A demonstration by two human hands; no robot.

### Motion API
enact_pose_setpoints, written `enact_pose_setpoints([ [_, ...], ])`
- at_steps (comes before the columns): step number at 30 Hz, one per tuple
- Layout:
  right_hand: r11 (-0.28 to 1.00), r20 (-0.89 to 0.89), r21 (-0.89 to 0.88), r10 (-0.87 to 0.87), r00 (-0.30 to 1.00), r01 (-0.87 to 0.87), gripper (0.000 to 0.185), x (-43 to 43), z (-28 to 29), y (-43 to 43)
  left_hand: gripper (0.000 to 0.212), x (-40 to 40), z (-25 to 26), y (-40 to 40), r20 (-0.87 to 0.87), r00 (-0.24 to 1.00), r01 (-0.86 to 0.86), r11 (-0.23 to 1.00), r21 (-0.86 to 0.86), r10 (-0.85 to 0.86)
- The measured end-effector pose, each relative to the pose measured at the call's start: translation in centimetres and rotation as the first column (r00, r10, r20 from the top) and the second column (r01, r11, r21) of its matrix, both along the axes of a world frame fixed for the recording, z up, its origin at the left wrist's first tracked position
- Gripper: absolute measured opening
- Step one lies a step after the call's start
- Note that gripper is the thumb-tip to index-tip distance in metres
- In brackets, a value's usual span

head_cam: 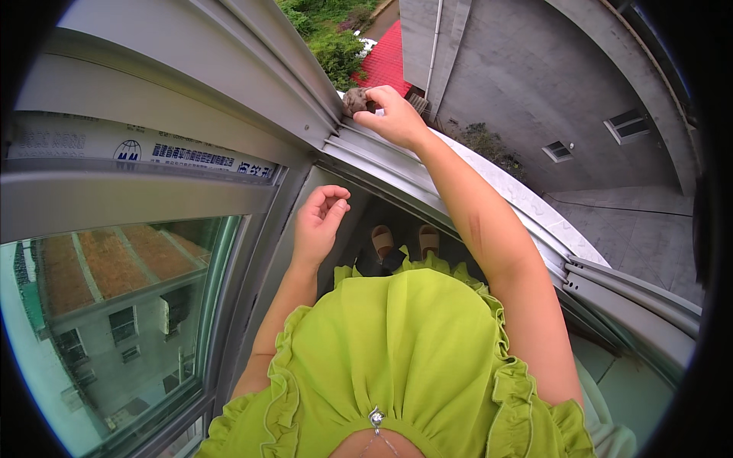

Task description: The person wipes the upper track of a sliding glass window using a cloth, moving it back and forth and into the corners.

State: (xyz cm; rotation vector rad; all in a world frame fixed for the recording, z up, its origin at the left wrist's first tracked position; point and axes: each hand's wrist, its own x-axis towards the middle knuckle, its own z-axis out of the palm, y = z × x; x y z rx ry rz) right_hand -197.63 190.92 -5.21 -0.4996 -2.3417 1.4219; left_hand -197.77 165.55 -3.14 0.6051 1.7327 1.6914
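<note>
My right hand (395,117) reaches over the aluminium window sill track (389,160) to the outer side of the frame. It pinches a crumpled grey-brown cloth (358,102) between thumb and fingers. The cloth rests against the foot of the upright aluminium window frame (275,63), at the outer corner of the sill. Part of the cloth is hidden behind my fingers. My left hand (322,220) hangs in the air inside the window, its fingers loosely curled and nothing visible in it.
A wet pale outer ledge (515,194) runs along the sill, with a deep drop to the ground beyond. At left stands a glass window pane (131,320) with a printed film strip (172,151) above it. A sliding sash (630,303) is at right. My slippered feet (382,239) are below.
</note>
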Motion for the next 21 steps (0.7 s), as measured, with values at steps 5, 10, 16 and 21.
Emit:
enact_pose_setpoints([
  [5,0.962,-0.027,-0.242,0.124,0.992,-0.127,0.040,-3.7,-2.8,0.4,0.016,1.0,0.1,-0.2,-0.019,1.000,-0.018,0.998,-0.056,0.017],
  [10,0.872,-0.141,-0.471,0.076,0.987,-0.135,0.031,-0.1,-1.8,1.9,0.016,1.0,0.0,-0.5,-0.026,0.999,-0.049,0.994,-0.093,0.047],
  [16,0.914,0.052,-0.032,0.406,0.913,-0.404,0.054,7.9,2.7,1.5,0.017,0.9,0.3,0.1,-0.040,0.995,-0.096,0.992,-0.085,0.093],
  [21,0.726,0.033,0.667,0.193,0.981,-0.166,0.022,5.2,1.2,-2.9,0.025,1.0,0.8,4.0,-0.656,0.755,-0.122,0.988,-0.098,0.028],
])
